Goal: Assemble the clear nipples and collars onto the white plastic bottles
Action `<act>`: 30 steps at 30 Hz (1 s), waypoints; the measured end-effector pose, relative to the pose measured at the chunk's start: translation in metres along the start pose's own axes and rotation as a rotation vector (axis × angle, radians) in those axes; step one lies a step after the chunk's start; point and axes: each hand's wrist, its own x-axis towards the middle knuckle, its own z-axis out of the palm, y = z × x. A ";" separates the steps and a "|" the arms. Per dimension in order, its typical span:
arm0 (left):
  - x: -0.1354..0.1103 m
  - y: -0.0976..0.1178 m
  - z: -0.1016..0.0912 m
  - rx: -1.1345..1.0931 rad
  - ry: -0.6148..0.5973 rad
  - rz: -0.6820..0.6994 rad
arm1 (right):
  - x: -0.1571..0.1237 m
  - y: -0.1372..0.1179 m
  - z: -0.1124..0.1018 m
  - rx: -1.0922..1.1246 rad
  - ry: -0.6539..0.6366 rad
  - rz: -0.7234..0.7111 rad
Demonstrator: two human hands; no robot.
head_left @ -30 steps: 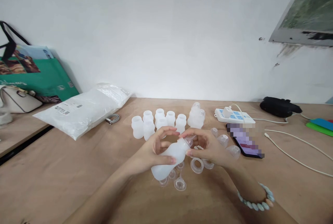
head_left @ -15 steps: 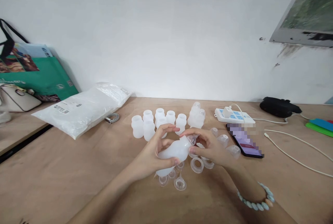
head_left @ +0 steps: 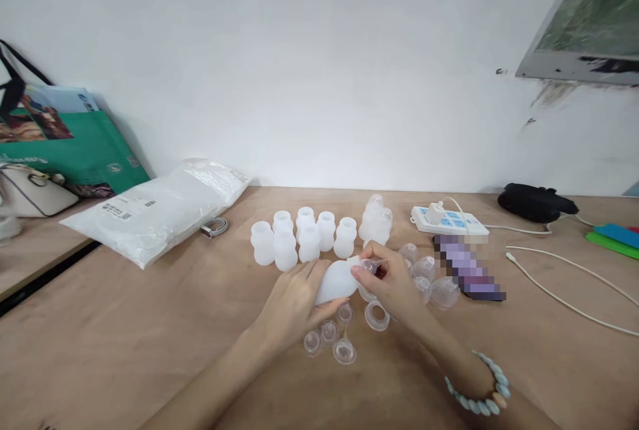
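Wrapped around the body of a milky white baby bottle (head_left: 335,281) is my left hand (head_left: 294,291); the bottle is tilted, its neck pointing right. At that neck my right hand (head_left: 394,283) pinches a clear bottle nipple (head_left: 368,265), partly hidden by the fingers. Below the bottle, several clear nipples (head_left: 344,351) lie on the table. A clear collar ring (head_left: 377,315) rests just under my right hand. Beyond my hands stand several open white bottles (head_left: 284,247), and to their right a group of bottles with clear tops (head_left: 375,218).
Clear dome caps (head_left: 445,292) sit right of my hand, near a phone (head_left: 469,270). Behind them are a power strip (head_left: 449,222) and a black case (head_left: 536,204). A white plastic package (head_left: 160,207) and a looped strap (head_left: 214,227) lie left on the wooden table (head_left: 150,343).
My left hand has turned over the bottle, its back now facing me more. The bottle lies more level, and my right fingers have closed tighter at the nipple.
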 end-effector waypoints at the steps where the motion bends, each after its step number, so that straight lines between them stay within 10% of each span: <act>1: 0.000 -0.001 -0.001 -0.058 -0.023 -0.017 | 0.000 0.000 -0.001 0.014 -0.017 -0.022; 8: 0.001 -0.002 -0.004 -1.050 -0.614 -0.195 | -0.006 -0.001 -0.012 0.123 -0.261 -0.279; 21: -0.006 0.014 0.010 -0.691 -0.249 -0.153 | -0.004 0.002 0.000 0.034 -0.079 -0.158; 25: -0.003 0.012 0.009 -0.651 -0.122 -0.160 | 0.005 -0.001 -0.018 0.029 -0.188 -0.158; 30: 0.001 0.008 0.003 -0.766 0.040 -0.198 | 0.021 0.001 -0.066 -0.376 0.028 -0.051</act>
